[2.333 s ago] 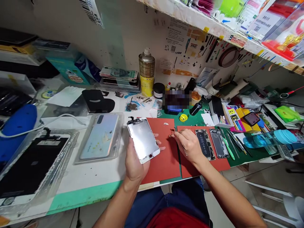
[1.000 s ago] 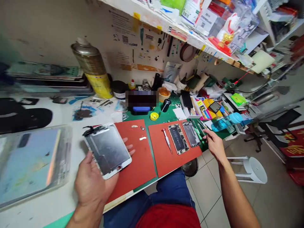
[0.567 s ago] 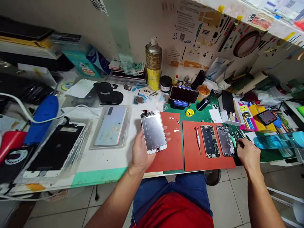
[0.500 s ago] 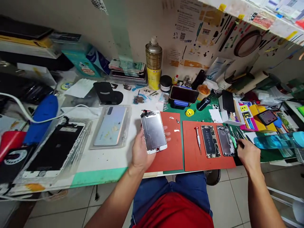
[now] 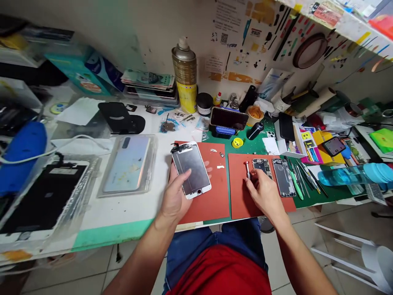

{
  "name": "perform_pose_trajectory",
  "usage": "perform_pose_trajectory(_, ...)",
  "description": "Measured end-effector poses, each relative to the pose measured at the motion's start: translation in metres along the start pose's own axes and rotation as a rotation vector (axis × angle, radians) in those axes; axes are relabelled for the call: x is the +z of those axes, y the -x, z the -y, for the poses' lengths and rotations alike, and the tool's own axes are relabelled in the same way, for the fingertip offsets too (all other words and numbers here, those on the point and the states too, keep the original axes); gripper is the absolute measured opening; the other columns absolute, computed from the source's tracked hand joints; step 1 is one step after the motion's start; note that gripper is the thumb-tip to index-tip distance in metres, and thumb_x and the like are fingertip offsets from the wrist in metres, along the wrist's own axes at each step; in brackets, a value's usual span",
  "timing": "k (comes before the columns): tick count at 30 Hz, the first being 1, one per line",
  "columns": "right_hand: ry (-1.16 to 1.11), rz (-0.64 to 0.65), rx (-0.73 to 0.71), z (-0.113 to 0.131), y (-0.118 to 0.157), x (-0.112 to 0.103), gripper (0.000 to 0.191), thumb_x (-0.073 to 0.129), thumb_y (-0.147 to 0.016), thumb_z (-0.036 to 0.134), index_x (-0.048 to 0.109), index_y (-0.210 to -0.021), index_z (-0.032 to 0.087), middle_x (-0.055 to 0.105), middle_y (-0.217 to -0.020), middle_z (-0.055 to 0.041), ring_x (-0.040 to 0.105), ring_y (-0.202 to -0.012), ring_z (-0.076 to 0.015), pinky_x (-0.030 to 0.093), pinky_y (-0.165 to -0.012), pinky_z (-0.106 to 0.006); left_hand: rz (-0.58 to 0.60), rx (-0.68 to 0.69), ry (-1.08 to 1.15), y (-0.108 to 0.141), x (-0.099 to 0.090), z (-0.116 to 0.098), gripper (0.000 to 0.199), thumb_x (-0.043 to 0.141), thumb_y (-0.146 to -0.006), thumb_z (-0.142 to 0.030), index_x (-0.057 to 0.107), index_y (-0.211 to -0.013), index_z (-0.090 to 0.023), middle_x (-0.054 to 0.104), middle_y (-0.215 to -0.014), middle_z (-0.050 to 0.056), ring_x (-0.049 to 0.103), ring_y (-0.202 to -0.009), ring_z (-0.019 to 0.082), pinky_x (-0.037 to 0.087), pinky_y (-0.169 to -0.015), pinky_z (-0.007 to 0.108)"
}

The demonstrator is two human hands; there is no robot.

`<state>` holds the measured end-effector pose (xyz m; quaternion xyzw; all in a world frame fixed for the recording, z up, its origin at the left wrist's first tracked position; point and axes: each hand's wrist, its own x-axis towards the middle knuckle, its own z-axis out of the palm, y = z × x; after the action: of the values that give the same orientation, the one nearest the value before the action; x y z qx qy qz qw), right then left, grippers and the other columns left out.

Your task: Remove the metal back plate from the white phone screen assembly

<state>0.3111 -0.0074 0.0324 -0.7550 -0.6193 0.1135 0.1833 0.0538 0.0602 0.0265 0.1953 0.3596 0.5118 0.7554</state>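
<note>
My left hand (image 5: 176,190) holds a white-framed phone screen assembly (image 5: 195,170), its metal back facing up and a flex cable at its top edge. The thumb presses on the metal, with the other fingers behind. On the right red mat, my right hand (image 5: 266,191) pinches a small screwdriver (image 5: 247,169) with a red cap; thumb and hand hide its lower part. Just beyond that hand lies an opened phone body (image 5: 260,165), partly covered. A second opened phone housing (image 5: 283,178) rests to its right.
Green tweezers (image 5: 296,184) and several thin tools lie beside a blue water bottle (image 5: 344,176). A boxed phone (image 5: 127,162) and a bagged screen (image 5: 46,196) are on the left. At the back stand a spray can (image 5: 184,76) and a propped phone (image 5: 229,119).
My right hand has moved left from the tools by the phone housing to the screwdriver. My left thumb has come over the metal back of the screen. The view has shifted to the right.
</note>
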Motion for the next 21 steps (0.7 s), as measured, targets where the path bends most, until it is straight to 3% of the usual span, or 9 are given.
perform_pose_trajectory(4, 0.017, 0.042, 0.008, -0.003, -0.017, 0.008, 0.031, 0.051, -0.097, 0.031, 0.057, -0.124, 0.017, 0.074, -0.102, -0.0136, 0.072, -0.084, -0.0308, 0.049, -0.072, -0.039, 0.019, 0.017, -0.02, 0.0, -0.001, 0.002, 0.076, 0.075, -0.092, -0.025, 0.04, -0.159, -0.033, 0.077, -0.132, 0.015, 0.079, -0.112, 0.035, 0.062, -0.099, 0.057)
perform_pose_trajectory(7, -0.039, 0.089, 0.081, -0.005, -0.021, 0.004, 0.047, 0.056, -0.089, 0.028, 0.054, -0.135, 0.018, 0.074, -0.092, -0.0079, 0.072, -0.08, -0.0298, 0.05, -0.071, -0.038, 0.023, 0.032, -0.034, 0.0, -0.002, 0.003, 0.08, 0.08, -0.087, -0.023, 0.041, -0.156, -0.033, 0.077, -0.129, 0.013, 0.078, -0.114, 0.036, 0.06, -0.104, 0.059)
perform_pose_trajectory(9, -0.163, 0.105, 0.171, -0.004, -0.019, -0.003, 0.066, 0.062, -0.083, 0.026, 0.048, -0.147, 0.021, 0.072, -0.086, -0.0019, 0.071, -0.071, -0.0264, 0.051, -0.067, -0.036, 0.016, 0.036, -0.048, 0.0, -0.001, 0.004, 0.083, 0.084, -0.083, -0.021, 0.041, -0.154, -0.032, 0.078, -0.125, 0.012, 0.079, -0.112, 0.036, 0.06, -0.104, 0.059)
perform_pose_trajectory(12, -0.564, 0.111, 0.289, 0.001, -0.009, -0.014, 0.087, 0.069, -0.08, 0.025, 0.034, -0.16, 0.03, 0.069, -0.086, 0.0042, 0.069, -0.055, -0.0195, 0.054, -0.054, -0.032, -0.005, 0.033, -0.081, 0.004, -0.001, 0.002, 0.087, 0.089, -0.078, -0.021, 0.042, -0.151, -0.031, 0.079, -0.121, 0.011, 0.08, -0.108, 0.036, 0.063, -0.098, 0.053)
perform_pose_trajectory(16, -1.104, 0.047, 0.242, 0.021, 0.011, -0.017, 0.066, 0.077, -0.087, 0.028, 0.044, -0.144, 0.032, 0.07, -0.093, 0.0029, 0.073, -0.06, -0.0176, 0.061, -0.052, -0.03, -0.06, 0.005, -0.106, 0.013, -0.003, 0.003, 0.094, 0.095, -0.073, -0.023, 0.043, -0.151, -0.034, 0.079, -0.116, 0.008, 0.082, -0.099, 0.035, 0.068, -0.08, 0.044)
perform_pose_trajectory(21, -1.308, -0.02, 0.135, 0.056, 0.028, -0.004, 0.04, 0.079, -0.095, 0.025, 0.049, -0.121, 0.03, 0.077, -0.096, 0.0004, 0.078, -0.072, -0.0177, 0.065, -0.06, -0.029, -0.151, -0.017, -0.067, 0.021, -0.011, 0.009, 0.099, 0.097, -0.067, -0.019, 0.043, -0.149, -0.033, 0.079, -0.096, 0.003, 0.081, -0.085, 0.029, 0.065, -0.068, 0.033)
